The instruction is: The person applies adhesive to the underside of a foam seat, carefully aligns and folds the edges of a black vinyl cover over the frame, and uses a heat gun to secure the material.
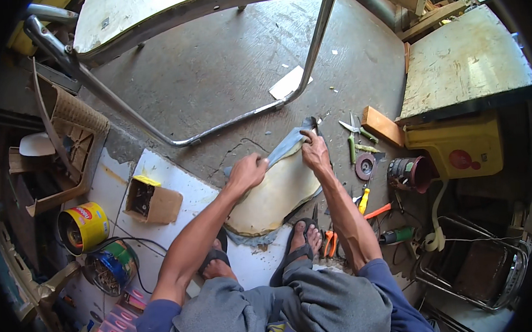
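A cream, rounded pad (272, 199), like a foam seat cushion, lies on the floor between and in front of my feet. Blue-grey fabric (285, 144) runs along its far edge and shows again at its near end. My left hand (249, 172) is closed on the fabric at the pad's far left edge, its fingertips partly hidden. At the far right end, my right hand (315, 151) pinches the same fabric, thumb and finger near its dark tip.
Right of the pad lie green-handled snips (359, 133), a wooden block (382, 126), a grinding disc (365, 166), a yellow screwdriver (364, 201) and orange-handled pliers (330, 243). A metal chair frame (239, 127) stands ahead. Leftward sit a cardboard box (162, 206) and a yellow can (90, 224).
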Tool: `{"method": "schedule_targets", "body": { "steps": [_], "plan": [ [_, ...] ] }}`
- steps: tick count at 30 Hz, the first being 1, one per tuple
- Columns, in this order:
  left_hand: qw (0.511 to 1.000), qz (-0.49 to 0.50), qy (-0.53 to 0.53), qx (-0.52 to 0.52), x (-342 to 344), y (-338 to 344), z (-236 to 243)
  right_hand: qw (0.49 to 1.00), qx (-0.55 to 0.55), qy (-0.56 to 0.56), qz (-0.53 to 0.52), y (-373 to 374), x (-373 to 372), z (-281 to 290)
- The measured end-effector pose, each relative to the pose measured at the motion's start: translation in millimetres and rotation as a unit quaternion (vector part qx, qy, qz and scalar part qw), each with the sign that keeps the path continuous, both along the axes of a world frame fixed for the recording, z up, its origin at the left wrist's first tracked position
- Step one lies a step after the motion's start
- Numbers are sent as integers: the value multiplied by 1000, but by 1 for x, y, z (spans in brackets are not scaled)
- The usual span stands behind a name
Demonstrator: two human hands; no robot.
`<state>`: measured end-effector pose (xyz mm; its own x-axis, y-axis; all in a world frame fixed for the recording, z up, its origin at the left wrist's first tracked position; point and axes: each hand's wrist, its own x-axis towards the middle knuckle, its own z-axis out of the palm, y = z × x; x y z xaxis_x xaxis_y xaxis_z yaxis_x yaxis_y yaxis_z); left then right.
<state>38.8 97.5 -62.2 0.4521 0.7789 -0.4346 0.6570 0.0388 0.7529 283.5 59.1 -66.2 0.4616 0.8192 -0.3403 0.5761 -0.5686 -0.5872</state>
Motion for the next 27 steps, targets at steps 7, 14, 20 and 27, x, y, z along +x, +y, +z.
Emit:
{"method": "schedule_targets", "body": {
  "steps": [7,14,20,27],
  "plan": [
    [987,32,-51,-146,79,51,-24,999,-4,-44,8,-8,-7,4],
    [960,152,-101,-213,82,49,-46,992,14,-109,69,-15,-35,-1],
    [958,162,-96,-216,79,56,-41,984,23,-146,102,-35,-85,6],
    [959,145,-93,-227,78,60,-42,975,13,-181,125,-48,-130,21]
  ]
}}
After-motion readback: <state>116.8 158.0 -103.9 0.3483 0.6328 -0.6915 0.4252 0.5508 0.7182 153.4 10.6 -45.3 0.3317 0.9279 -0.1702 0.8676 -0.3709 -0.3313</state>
